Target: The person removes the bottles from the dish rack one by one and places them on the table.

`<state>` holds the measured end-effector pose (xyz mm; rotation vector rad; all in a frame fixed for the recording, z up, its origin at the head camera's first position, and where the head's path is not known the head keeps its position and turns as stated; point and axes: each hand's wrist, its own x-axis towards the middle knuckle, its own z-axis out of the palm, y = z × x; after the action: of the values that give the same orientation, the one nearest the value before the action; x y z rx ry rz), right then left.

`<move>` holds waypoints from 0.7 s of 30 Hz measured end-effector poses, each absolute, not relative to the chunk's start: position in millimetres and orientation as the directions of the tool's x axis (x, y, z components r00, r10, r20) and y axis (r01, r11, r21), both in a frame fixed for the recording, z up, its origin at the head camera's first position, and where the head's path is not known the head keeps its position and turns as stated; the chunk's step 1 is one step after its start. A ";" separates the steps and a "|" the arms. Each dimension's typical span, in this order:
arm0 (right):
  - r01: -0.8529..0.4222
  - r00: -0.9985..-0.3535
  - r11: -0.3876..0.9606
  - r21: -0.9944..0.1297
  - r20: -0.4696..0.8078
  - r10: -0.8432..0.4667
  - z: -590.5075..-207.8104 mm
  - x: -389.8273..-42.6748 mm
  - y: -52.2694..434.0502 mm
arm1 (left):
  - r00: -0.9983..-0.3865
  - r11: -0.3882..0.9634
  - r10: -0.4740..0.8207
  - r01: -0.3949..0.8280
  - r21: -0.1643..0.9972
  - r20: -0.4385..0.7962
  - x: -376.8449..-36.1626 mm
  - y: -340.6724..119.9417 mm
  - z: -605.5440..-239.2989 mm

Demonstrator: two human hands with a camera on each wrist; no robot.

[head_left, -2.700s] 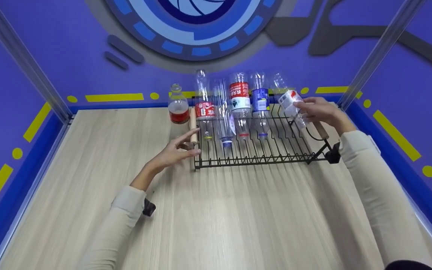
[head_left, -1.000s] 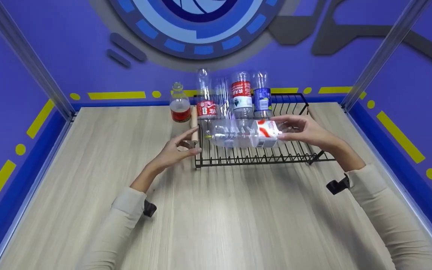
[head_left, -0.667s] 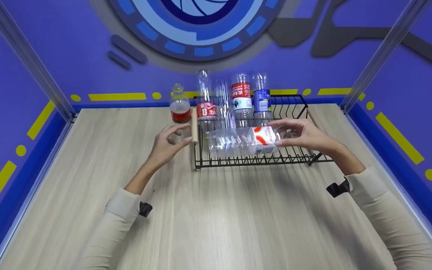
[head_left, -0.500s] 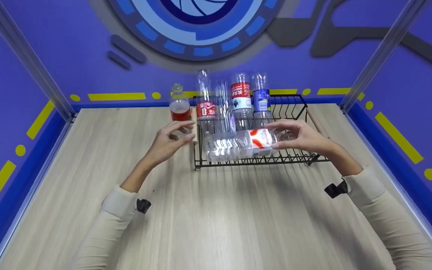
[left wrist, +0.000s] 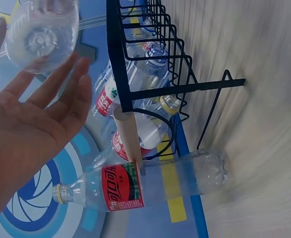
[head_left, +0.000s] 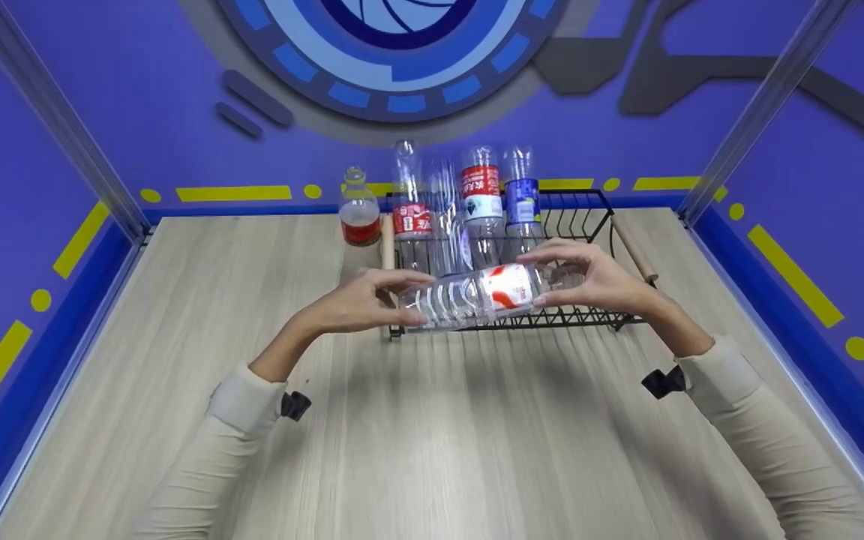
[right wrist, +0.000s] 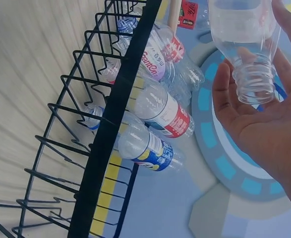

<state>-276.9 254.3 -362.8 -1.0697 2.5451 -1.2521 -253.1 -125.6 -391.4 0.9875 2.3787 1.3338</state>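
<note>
Head: two hands on one bottle; four racked bottles

Glare on tabletop; soft shadows; wrist views hazy.

Glossy plastic bottle, probably metal rack

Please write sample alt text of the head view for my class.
A person's left hand and right hand hold a clear bottle sideways by a black wire rack. Four more bottles lean in the rack, and a red-labelled bottle stands upright beside it on a pale table.
</note>
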 end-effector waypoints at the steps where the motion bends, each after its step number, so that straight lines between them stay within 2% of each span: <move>1: -0.560 -0.740 0.412 -0.719 0.211 -0.638 -363.3 -277.3 254.3 | -0.736 0.364 0.668 0.451 0.815 0.109 -252.8 -124.6 -391.2; 10: -0.637 -0.687 0.361 -0.681 0.289 -0.666 -366.1 -278.5 254.3 | -0.742 0.440 0.664 0.486 0.755 0.090 -248.6 -116.3 -390.2; 17: -0.595 -0.719 0.369 -0.714 0.268 -0.641 -367.4 -278.1 254.2 | -0.744 0.448 0.661 0.499 0.742 0.101 -249.0 -114.7 -395.4; 21: -0.613 -0.713 0.369 -0.699 0.287 -0.640 -367.8 -279.5 255.2 | -0.748 0.445 0.653 0.506 0.739 0.119 -248.7 -113.8 -396.7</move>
<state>-279.5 255.2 -367.8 -1.1773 2.5717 -1.2893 -248.7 -113.8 -396.7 1.0183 2.5094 1.1881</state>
